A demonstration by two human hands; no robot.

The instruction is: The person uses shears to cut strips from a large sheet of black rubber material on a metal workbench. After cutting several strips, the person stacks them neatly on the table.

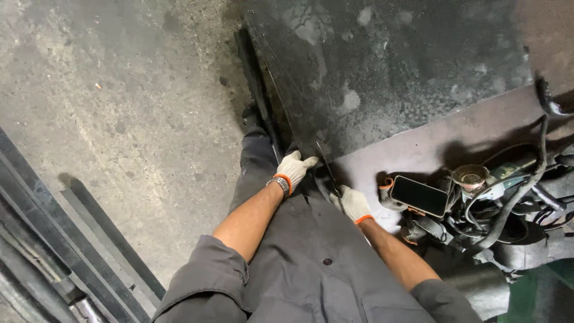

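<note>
left hand (295,169), right hand (353,203) gripping metal strip (329,170)

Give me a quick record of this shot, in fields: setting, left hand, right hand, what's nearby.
setting: concrete floor, with a large dark metal sheet lying flat
left hand: white work glove, watch on the wrist, resting at the sheet's near edge
right hand: white work glove, closed on a thin dark bar that lies across the sheet's edge
clothing: grey work shirt, sleeves rolled
nearby right: phone with a dark screen, lying on a heap of black cables
nearby left: dark metal bars
</note>
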